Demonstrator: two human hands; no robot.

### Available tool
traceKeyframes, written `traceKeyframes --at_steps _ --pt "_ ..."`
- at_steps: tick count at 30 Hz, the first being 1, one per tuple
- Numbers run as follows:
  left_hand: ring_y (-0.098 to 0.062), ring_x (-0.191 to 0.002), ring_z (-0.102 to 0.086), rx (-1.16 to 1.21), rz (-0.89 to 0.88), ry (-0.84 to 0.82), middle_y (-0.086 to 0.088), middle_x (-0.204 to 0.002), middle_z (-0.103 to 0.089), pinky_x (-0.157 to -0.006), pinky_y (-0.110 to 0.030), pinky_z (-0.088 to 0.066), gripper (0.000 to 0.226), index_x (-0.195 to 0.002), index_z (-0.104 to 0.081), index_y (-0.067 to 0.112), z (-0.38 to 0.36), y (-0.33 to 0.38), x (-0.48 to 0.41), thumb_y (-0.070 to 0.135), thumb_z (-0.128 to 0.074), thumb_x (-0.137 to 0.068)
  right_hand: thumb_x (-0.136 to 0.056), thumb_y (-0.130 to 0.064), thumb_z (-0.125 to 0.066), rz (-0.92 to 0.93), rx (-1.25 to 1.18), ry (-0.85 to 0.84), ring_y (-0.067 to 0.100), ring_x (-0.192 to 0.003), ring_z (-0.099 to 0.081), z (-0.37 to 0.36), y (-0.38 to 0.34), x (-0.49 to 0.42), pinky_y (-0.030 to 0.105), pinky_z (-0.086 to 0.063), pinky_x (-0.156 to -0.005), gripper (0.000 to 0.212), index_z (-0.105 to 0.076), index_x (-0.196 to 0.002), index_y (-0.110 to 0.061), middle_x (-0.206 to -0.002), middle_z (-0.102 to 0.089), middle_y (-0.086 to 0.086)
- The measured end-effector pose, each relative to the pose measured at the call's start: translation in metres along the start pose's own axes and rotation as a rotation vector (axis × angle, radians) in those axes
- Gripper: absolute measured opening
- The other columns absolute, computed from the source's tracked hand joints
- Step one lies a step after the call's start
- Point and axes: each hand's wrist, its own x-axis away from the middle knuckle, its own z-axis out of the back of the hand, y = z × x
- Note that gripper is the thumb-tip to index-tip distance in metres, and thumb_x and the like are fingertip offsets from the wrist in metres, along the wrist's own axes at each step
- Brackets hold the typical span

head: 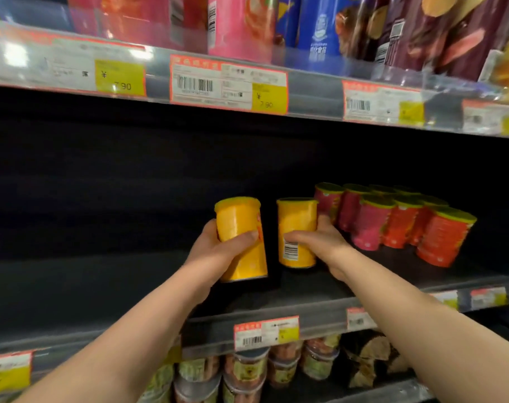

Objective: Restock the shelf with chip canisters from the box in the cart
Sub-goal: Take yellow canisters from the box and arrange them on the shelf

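Two short yellow chip canisters are at the middle shelf. My left hand grips the left yellow canister around its lower half, with the can tilted slightly and held just above the shelf board. My right hand grips the right yellow canister, barcode facing me, upright with its base on or just over the shelf. This can stands right beside a block of red and pink canisters with green lids. The box and the cart are out of view.
The dark middle shelf stretches bare to the left of my hands. The upper shelf's edge with price tags hangs overhead, carrying tall pink, blue and purple tubes. Below, clear-lidded tubs fill the lower shelf.
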Motion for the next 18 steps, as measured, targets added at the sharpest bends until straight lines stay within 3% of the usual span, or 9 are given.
traceKeyframes --at_steps 8,12,16,18 --pt "-0.017 -0.101 -0.056 -0.074 -0.085 0.069 0.006 -0.11 -0.054 -0.078 -0.031 -0.047 0.07 -0.138 -0.032 0.025 -0.017 -0.005 -0.015 0.026 -0.071 -0.081 -0.075 -0.008 -0.078 0.043 0.022 -0.073 0.018 -0.102 -0.054 0.017 0.019 -0.055 0.031 -0.044 -0.084 0.07 -0.04 -0.132 -0.015 -0.115 -0.054 0.003" --pt "-0.014 -0.099 -0.057 -0.089 -0.082 0.1 0.008 -0.109 -0.054 -0.074 -0.029 -0.049 0.066 -0.131 -0.033 0.029 -0.02 -0.01 -0.021 0.027 -0.073 -0.079 -0.068 -0.018 -0.084 0.027 0.091 0.024 0.025 -0.115 -0.053 0.011 0.027 -0.088 0.037 -0.047 -0.09 0.082 -0.036 -0.134 -0.009 -0.126 -0.052 0.007" --pt "-0.01 -0.096 -0.057 -0.095 -0.072 0.114 0.009 -0.108 -0.054 -0.071 -0.027 -0.048 0.061 -0.124 -0.033 0.034 -0.026 -0.01 -0.027 0.027 -0.073 -0.079 -0.07 -0.027 -0.083 0.004 0.181 0.033 0.033 -0.131 -0.041 0.002 0.028 -0.109 0.04 -0.04 -0.101 0.11 -0.008 -0.149 -0.01 -0.146 -0.035 0.013" --pt "-0.008 -0.093 -0.056 -0.105 -0.078 0.122 0.011 -0.105 -0.054 -0.069 -0.025 -0.047 0.059 -0.122 -0.034 0.034 -0.029 -0.009 -0.028 0.026 -0.073 -0.08 -0.072 -0.025 -0.082 0.032 0.14 -0.015 0.031 -0.135 -0.037 0.002 0.029 -0.114 0.04 -0.038 -0.105 0.113 -0.002 -0.151 -0.012 -0.15 -0.03 0.012"
